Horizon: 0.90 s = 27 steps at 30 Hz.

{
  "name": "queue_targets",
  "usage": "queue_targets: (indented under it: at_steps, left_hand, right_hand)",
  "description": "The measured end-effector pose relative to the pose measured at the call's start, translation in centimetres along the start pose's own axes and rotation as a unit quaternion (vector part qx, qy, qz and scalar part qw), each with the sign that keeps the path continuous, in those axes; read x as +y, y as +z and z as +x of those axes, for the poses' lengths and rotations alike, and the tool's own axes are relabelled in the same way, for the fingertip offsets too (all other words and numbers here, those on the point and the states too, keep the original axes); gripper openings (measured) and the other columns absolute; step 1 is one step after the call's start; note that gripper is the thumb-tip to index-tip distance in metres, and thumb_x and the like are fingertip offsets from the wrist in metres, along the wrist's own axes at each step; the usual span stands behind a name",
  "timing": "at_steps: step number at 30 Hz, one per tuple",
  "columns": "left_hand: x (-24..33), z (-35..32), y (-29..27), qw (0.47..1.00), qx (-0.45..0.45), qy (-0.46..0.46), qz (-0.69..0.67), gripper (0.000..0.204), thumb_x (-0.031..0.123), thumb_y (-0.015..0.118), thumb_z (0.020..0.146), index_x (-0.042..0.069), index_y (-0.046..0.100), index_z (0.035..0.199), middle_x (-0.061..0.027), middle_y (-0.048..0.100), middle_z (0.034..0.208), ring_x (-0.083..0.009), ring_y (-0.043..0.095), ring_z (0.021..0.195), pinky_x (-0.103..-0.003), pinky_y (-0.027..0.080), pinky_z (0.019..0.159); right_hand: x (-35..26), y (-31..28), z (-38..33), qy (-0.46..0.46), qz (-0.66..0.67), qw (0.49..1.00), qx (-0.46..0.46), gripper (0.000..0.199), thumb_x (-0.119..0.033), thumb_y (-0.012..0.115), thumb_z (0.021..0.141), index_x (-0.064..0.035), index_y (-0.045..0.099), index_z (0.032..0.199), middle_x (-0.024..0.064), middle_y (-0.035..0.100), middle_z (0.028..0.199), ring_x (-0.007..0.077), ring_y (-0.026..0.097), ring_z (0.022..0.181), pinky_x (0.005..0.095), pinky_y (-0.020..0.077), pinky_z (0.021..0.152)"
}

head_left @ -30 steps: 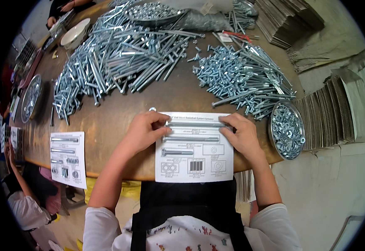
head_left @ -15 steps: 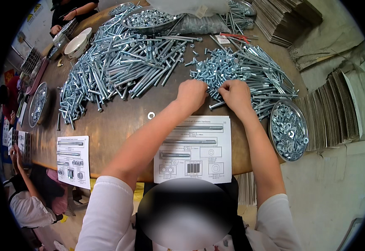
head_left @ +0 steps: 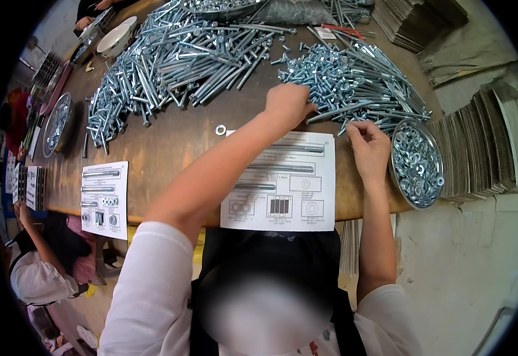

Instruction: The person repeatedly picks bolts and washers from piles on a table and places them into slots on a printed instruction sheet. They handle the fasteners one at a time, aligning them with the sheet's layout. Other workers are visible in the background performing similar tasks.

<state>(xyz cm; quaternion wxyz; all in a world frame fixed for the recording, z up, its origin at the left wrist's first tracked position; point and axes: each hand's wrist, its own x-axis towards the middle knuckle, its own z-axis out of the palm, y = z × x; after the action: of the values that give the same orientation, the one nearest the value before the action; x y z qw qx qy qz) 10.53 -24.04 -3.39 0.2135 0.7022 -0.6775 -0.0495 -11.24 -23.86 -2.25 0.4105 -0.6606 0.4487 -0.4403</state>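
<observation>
Your left hand [head_left: 287, 102] is closed at the bolt pile's [head_left: 354, 80] edge; its grasp cannot be confirmed. Your right hand [head_left: 368, 145] pinches something small beside the washer dish [head_left: 434, 199]. Tangled bolts may roll off the table [head_left: 176, 133].

Printed sheet [head_left: 282, 184] on table [head_left: 176, 136], bolt piles [head_left: 354, 80] behind, washer dish [head_left: 416, 163] at right.

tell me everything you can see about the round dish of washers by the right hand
The dish of washers is a shallow round tray of shiny metal, filled with small silvery ring washers. It sits flat at the right edge of the brown table, partly overhanging it, below the pile of short bolts. The right hand is just left of its rim; contact cannot be told.
</observation>
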Motion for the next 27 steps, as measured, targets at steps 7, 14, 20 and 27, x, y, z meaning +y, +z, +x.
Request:
queue_targets:
  at_steps: [7,14,20,27]
  left_hand:
    - [-0.6,-0.5,-3.0,0.989,-0.054,0.011,-0.140,0.021,0.025,0.075,0.081,0.006,0.075,0.091,-0.0128,0.073,0.086,-0.0288,0.070,0.078,-0.038,0.055,0.073]
    - [2.8,-19.0,-8.3,0.960,-0.114,0.109,-0.231,0.013,0.012,0.073,0.080,0.006,0.071,0.091,-0.0102,0.070,0.086,-0.0287,0.068,0.079,-0.037,0.054,0.068]
    - [3.4,-19.1,-7.4,0.973,-0.084,0.092,-0.192,0.014,0.019,0.071,0.083,0.008,0.069,0.092,-0.0089,0.066,0.083,-0.0303,0.066,0.076,-0.042,0.052,0.066]
    - [-1.2,-4.2,-1.7,0.995,0.059,0.022,-0.077,0.017,0.022,0.068,0.085,0.005,0.069,0.090,-0.0152,0.066,0.087,-0.0354,0.065,0.084,-0.046,0.051,0.072]
  right_hand:
    - [-1.8,-0.6,-3.6,0.053,0.025,0.994,-0.095,0.009,-0.006,0.070,0.086,0.0029,0.072,0.090,0.0001,0.067,0.077,0.0040,0.056,0.068,0.0210,0.0452,0.061]
    - [-4.1,2.2,-10.3,-0.094,-0.077,0.962,-0.244,0.004,-0.006,0.072,0.079,-0.0043,0.072,0.082,0.0095,0.064,0.074,0.0204,0.062,0.060,0.0301,0.0479,0.056]
    - [-3.2,2.3,-9.9,-0.149,-0.148,0.953,-0.218,0.008,-0.013,0.069,0.085,-0.0056,0.072,0.088,0.0110,0.065,0.077,0.0302,0.065,0.069,0.0393,0.0507,0.062]
    - [-0.8,4.9,5.5,-0.243,-0.383,0.885,-0.105,0.011,-0.017,0.069,0.082,-0.0097,0.074,0.088,0.0086,0.068,0.084,0.0304,0.067,0.078,0.0416,0.0523,0.069]
